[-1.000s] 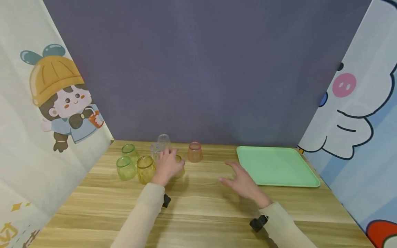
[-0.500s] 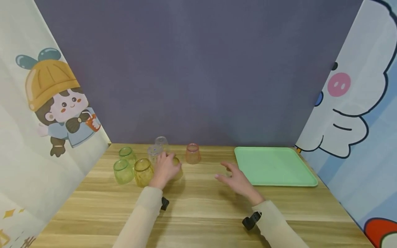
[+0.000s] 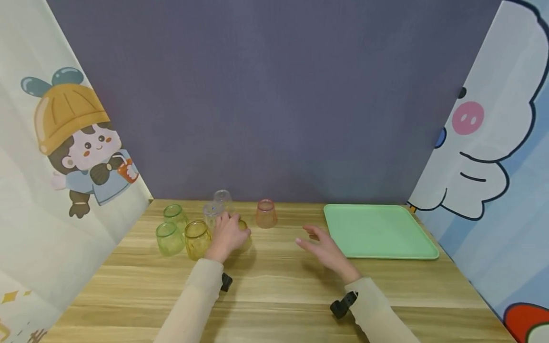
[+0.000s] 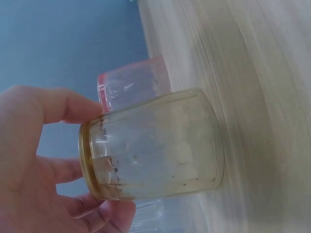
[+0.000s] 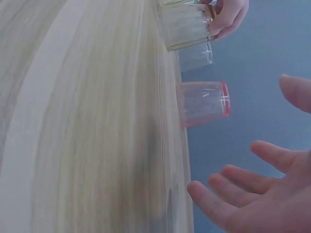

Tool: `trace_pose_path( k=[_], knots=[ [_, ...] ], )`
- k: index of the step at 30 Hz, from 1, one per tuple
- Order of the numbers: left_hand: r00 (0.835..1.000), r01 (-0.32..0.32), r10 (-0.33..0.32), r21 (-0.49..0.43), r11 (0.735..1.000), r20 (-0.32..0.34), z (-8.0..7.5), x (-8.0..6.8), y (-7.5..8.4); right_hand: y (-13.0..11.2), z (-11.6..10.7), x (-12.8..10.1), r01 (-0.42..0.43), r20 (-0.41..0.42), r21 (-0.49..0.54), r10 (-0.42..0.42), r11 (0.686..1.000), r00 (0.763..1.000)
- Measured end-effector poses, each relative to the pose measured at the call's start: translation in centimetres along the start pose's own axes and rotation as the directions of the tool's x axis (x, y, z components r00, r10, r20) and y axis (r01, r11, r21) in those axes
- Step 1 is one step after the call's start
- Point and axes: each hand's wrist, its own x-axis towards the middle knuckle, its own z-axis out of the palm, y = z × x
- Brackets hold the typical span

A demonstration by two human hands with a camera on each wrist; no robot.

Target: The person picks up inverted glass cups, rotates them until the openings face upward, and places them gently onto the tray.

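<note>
My left hand point(image 3: 227, 233) grips a yellow-tinted glass point(image 3: 243, 226) that stands on the wooden table point(image 3: 279, 286). In the left wrist view my thumb and fingers curl round the rim end of this glass point(image 4: 155, 145), with a pink glass point(image 4: 131, 87) behind it. My right hand point(image 3: 323, 248) hovers open over the table between the pink glass point(image 3: 266, 213) and the green tray point(image 3: 377, 231), holding nothing. The right wrist view shows its spread fingers point(image 5: 243, 194), the pink glass point(image 5: 201, 103) and the held glass point(image 5: 187, 26).
Left of my left hand stand two green glasses point(image 3: 168, 238) point(image 3: 173, 213) and another yellow glass point(image 3: 197, 238). Two clear glasses point(image 3: 212, 209) point(image 3: 223, 196) stand behind it near the grey back wall. Printed panels close both sides.
My left hand has stayed round the yellow glass. My right hand has drifted slightly to the left. The view has shifted a little.
</note>
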Motion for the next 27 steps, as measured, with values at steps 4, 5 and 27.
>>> trace_pose_path(
  k=[4,5,27],
  knots=[
    [1.000,0.018,-0.018,-0.020,1.000,0.011,-0.15,-0.05,0.05,0.10,0.25,0.07,0.006,-0.010,0.002,-0.006,1.000,1.000],
    [1.000,0.021,-0.021,-0.028,0.999,0.010,-0.18,-0.08,0.06,0.16,0.31,0.08,0.004,-0.011,0.001,-0.004,1.000,1.000],
    [0.999,0.041,-0.030,-0.309,0.950,0.039,-0.04,-0.51,-0.20,0.80,0.46,0.38,-0.025,0.015,0.034,0.025,0.999,1.000]
  ],
)
